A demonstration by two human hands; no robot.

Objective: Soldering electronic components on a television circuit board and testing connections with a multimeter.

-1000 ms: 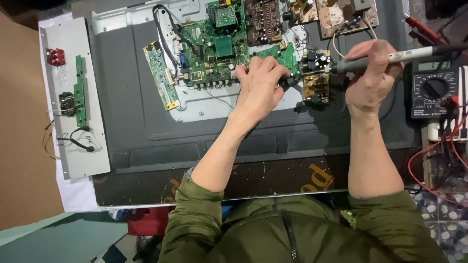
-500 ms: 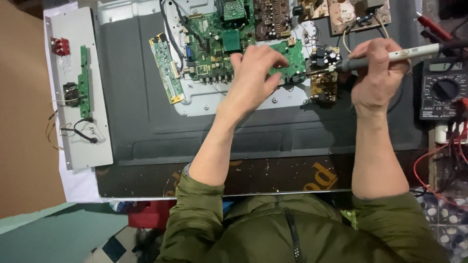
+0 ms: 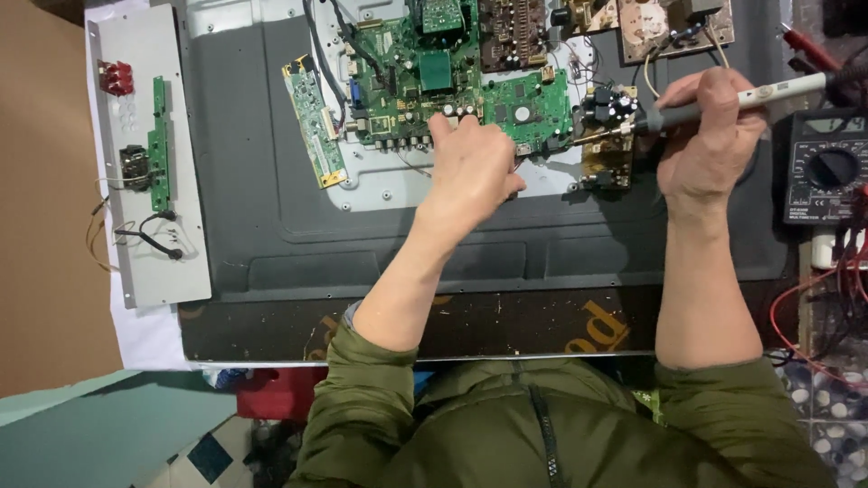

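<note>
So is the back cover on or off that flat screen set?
Off. The green circuit boards lie bare on the grey back panel, left hand resting on them.

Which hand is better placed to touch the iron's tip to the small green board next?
Right. The right hand holds the soldering iron, its tip at the edge of the small green board. The left hand holds no tool and rests on the boards.

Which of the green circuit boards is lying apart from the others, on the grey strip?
The narrow green board on the grey strip at far left; the others cluster near the hands.
</note>
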